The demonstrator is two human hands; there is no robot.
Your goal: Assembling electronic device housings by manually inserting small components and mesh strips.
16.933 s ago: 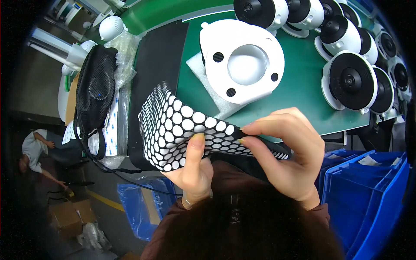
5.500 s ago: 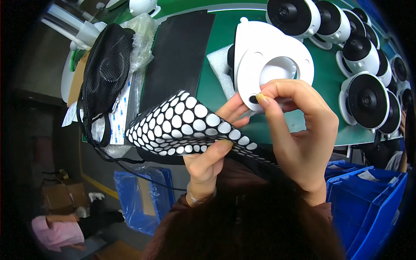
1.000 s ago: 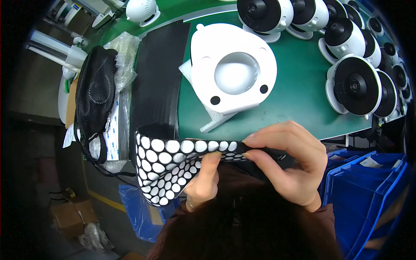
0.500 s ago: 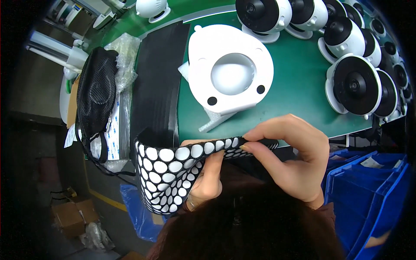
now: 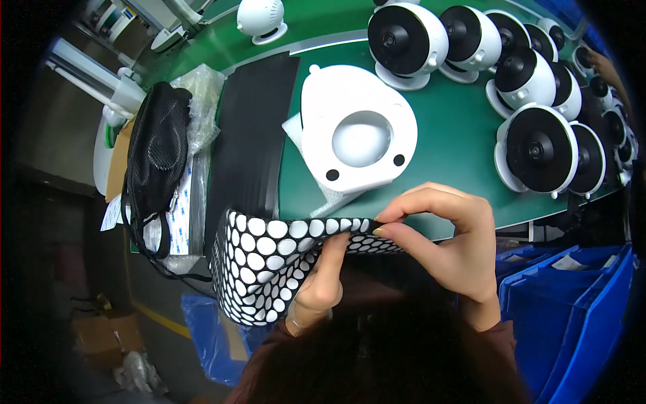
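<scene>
A flexible black sheet [image 5: 258, 259] covered in rows of white round dots hangs curled at the table's near edge. My left hand [image 5: 321, 286] grips it, with the thumb on the dotted face and the other fingers hidden behind. At the sheet's upper edge, the thumb and forefinger of my right hand [image 5: 447, 239] pinch together; whether a single dot is between them is too small to tell. Beyond my hands a white rounded housing [image 5: 319, 101] with a large round recess lies on pale foam pieces [image 5: 330, 204]. Two small black discs [image 5: 332, 175] sit near its lower rim.
Several white cameras with black round fronts [image 5: 538, 149] stand along the right. A black mat [image 5: 245, 135] lies left of the housing, beside a black mesh pouch [image 5: 161, 148] and bubble wrap [image 5: 202, 94]. Blue bins [image 5: 558, 289] stand lower right. Another person's hand [image 5: 601, 67] shows far right.
My view has shifted, so the table's things sit lower in the picture. Both hands keep their hold on the dotted sheet, which bends slightly differently. Another person's hand has appeared far right.
</scene>
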